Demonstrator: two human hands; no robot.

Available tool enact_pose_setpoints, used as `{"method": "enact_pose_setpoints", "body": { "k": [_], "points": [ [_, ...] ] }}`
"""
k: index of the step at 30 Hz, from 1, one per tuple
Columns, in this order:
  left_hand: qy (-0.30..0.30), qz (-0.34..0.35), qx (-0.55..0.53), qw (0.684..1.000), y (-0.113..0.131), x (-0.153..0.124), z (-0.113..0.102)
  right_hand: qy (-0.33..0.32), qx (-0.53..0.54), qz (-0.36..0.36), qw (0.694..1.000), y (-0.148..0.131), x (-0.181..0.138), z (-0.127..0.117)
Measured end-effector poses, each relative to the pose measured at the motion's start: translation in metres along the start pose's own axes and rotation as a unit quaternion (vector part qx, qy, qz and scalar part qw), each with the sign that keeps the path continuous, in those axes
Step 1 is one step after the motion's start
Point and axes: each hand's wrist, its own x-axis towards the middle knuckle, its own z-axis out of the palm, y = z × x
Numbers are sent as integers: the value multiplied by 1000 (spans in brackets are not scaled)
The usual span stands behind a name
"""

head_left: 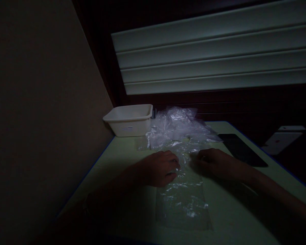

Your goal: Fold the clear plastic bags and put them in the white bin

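A clear plastic bag (183, 200) lies flat on the pale green table (232, 217) in front of me. My left hand (159, 168) rests on the bag's upper left part with its fingers curled and pinching the film. My right hand (214, 161) lies at the bag's upper right edge, fingers bent onto the plastic. Just behind both hands sits a heap of crumpled clear plastic bags (180, 127). The room is very dim, so fine details of the fingers are hard to see.
A white plastic tub (128, 119) stands at the table's far left corner, against the wall. A dark flat rectangle (241, 149), like a phone or tablet, lies to the right. Slatted blinds (214, 54) hang behind. A white object (283, 137) sits beyond the right edge.
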Motion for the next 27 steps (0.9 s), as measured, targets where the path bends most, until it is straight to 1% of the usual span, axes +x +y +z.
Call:
{"method": "enact_pose_setpoints", "body": {
  "k": [5,8,13,20,27],
  "points": [
    [4,-3,3,1000,3,1,-1,-22,109,39,993,-5,1,9],
    [7,0,3,1000,3,1,-1,-35,140,69,987,-9,3,11],
    [-2,-3,1,1000,3,2,0,-10,168,112,979,-9,9,16],
    [-1,-6,-13,1000,6,4,-3,6,177,102,979,-7,13,20],
    [13,-7,-88,996,10,6,-9,-23,170,93,981,-3,7,9]
  ]
}}
